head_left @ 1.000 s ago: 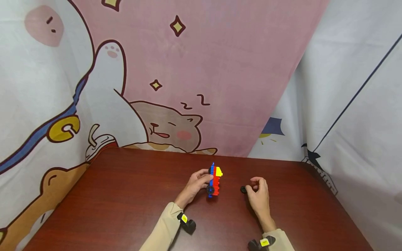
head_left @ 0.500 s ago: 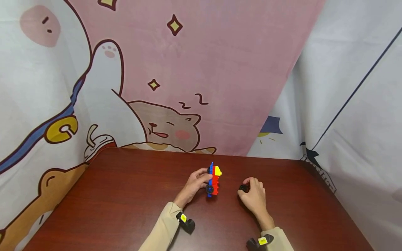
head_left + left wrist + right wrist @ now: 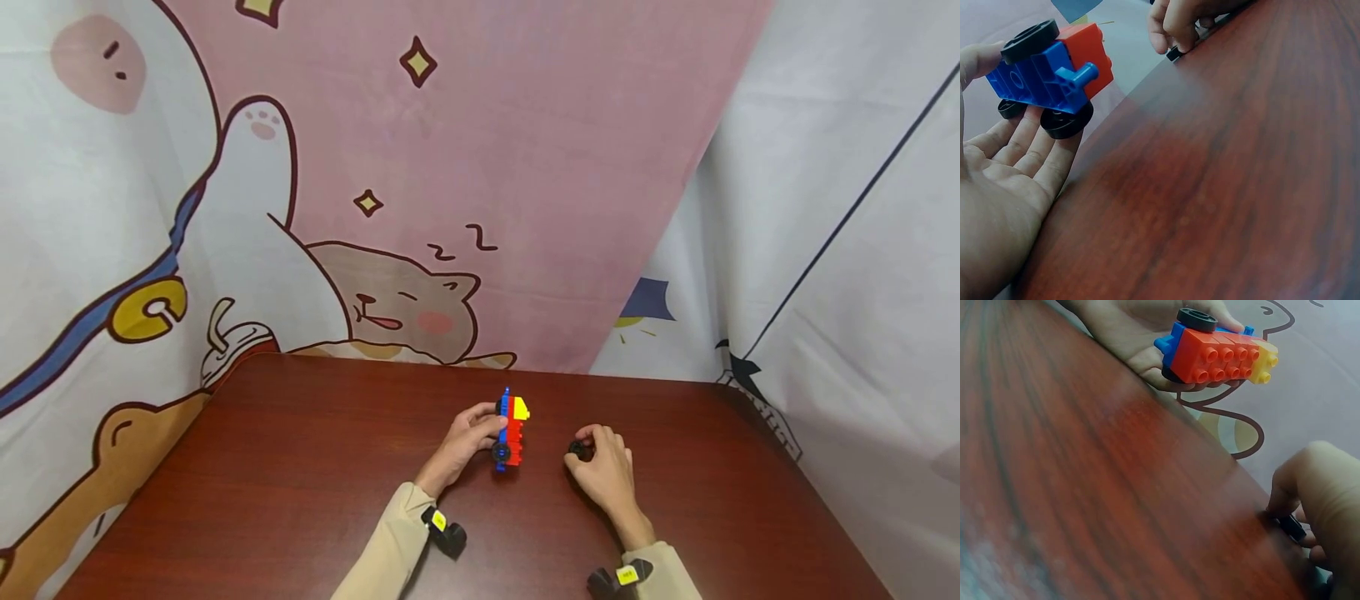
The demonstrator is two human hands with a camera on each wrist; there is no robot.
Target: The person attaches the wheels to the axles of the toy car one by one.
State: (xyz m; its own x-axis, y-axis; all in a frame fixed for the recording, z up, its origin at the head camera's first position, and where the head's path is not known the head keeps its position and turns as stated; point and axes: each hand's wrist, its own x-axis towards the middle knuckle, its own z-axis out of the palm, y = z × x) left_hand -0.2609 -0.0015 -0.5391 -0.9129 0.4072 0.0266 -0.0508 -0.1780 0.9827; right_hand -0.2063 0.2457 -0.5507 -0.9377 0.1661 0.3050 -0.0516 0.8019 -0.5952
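My left hand (image 3: 467, 442) is gripping a toy car (image 3: 512, 433) tipped on its side, while my right hand (image 3: 606, 468) is pinching a small black wheel (image 3: 577, 449), right of the car. Three fitted wheels (image 3: 1030, 42) are showing on its ribbed blue base (image 3: 1038, 76); my thumb is hiding one corner, so perhaps one fitting is remaining. Glossy, studded red bricks (image 3: 1184, 356) and a yellow brick (image 3: 1264, 361) are lining the base above wood-grained tabletop (image 3: 1210, 175).
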